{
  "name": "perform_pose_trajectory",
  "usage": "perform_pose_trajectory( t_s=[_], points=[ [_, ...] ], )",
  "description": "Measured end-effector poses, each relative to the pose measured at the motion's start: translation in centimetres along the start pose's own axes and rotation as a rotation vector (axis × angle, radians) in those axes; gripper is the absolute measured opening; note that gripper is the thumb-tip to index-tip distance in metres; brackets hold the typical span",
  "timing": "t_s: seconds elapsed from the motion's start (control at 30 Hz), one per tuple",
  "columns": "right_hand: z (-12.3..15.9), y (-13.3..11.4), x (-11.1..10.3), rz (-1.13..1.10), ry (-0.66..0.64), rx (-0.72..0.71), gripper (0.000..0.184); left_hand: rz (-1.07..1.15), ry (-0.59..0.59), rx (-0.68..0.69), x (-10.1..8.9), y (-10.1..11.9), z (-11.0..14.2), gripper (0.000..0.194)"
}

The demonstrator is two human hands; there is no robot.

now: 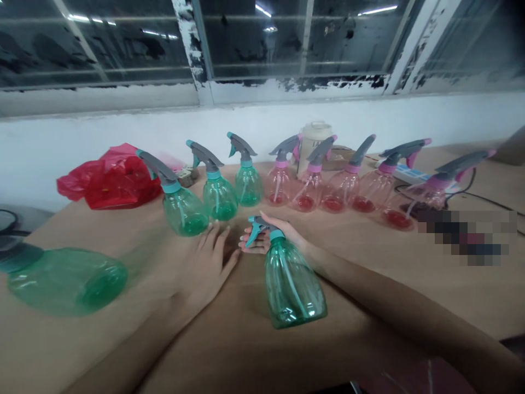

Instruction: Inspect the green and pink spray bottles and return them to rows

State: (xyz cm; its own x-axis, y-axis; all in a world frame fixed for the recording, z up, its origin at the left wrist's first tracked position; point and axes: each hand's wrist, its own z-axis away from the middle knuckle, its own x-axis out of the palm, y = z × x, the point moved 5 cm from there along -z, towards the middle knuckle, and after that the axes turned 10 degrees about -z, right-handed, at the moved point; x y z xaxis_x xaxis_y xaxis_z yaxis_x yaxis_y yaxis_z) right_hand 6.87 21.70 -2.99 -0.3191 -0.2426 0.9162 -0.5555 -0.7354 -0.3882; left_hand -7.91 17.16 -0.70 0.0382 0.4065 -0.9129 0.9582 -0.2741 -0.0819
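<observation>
My right hand [301, 239] is around the grey and teal trigger head of a green see-through spray bottle [293, 284]. Its thumb lies on the back of the head, and the fingers show behind the trigger. The bottle leans, base toward me. My left hand [207, 262] rests open on the table, fingers stretched out and apart from the held bottle. Just beyond its fingertips stands another green spray bottle [184, 210], first in a row with two more green spray bottles [220, 197], [248, 185] to its right.
Several pink spray bottles [305, 191] continue the row rightward. A red plastic bag [115, 178] lies back left. Another green bottle [68, 279] is at the left edge. Behind the row are a beige lidded cup [318, 134], a power strip [414, 174] and cables on the wooden table [410, 279].
</observation>
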Motion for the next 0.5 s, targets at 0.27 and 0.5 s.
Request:
perform_pose_trajectory(
  t_s=[0.27, 0.5],
  points=[
    [0.5, -0.18, 0.1, 0.181, 0.055, -0.063, 0.023, 0.028, -0.079, -0.009, -0.02, -0.05, -0.16, 0.051],
    [-0.1, 0.23, -0.45, -0.031, 0.069, 0.048, 0.048, 0.036, -0.11, -0.017, 0.12, -0.08, -0.23, 0.051]
  ],
)
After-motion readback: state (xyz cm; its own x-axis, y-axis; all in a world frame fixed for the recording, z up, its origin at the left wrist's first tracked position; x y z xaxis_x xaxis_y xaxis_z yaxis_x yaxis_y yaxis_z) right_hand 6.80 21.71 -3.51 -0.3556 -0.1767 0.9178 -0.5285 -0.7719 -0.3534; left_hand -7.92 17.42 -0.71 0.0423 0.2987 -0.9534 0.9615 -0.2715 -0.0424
